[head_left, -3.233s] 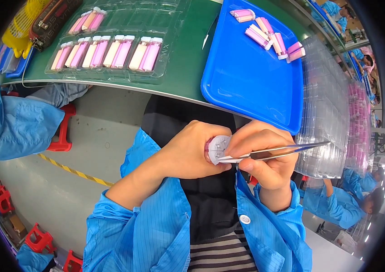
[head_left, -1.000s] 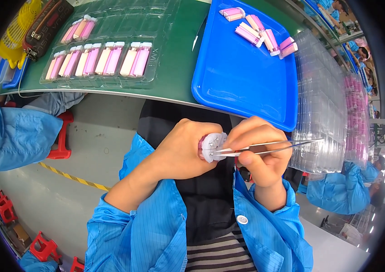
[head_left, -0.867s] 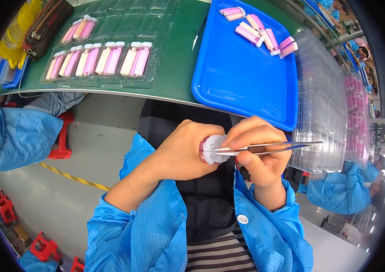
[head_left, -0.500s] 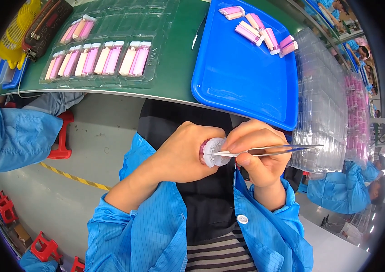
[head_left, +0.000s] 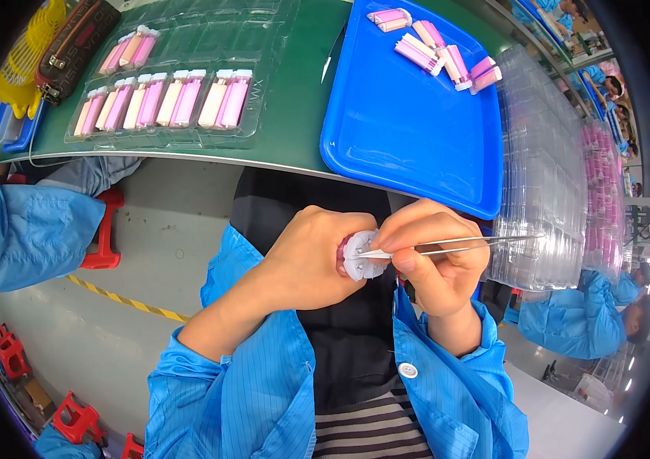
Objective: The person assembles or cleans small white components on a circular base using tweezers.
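Head view: a small white-and-pink part [head_left: 358,255] sits in front of the person's chest, below the table edge, enclosed by the left hand [head_left: 313,256]. The right hand [head_left: 433,260] pinches tweezers [head_left: 447,245], whose tips rest on the part's white face. This looks like fine fitting or picking work in progress; the next move likely calls for steady tips and a firm hold. Beyond, a blue tray [head_left: 409,130] carries loose pink pieces [head_left: 432,47], beside a clear tray [head_left: 164,99] of filled slots.

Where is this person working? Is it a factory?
Probably yes, an assembly line. Rows of the same pink parts sit in a clear tray, more lie on a blue tray, and other people in blue coats work nearby.
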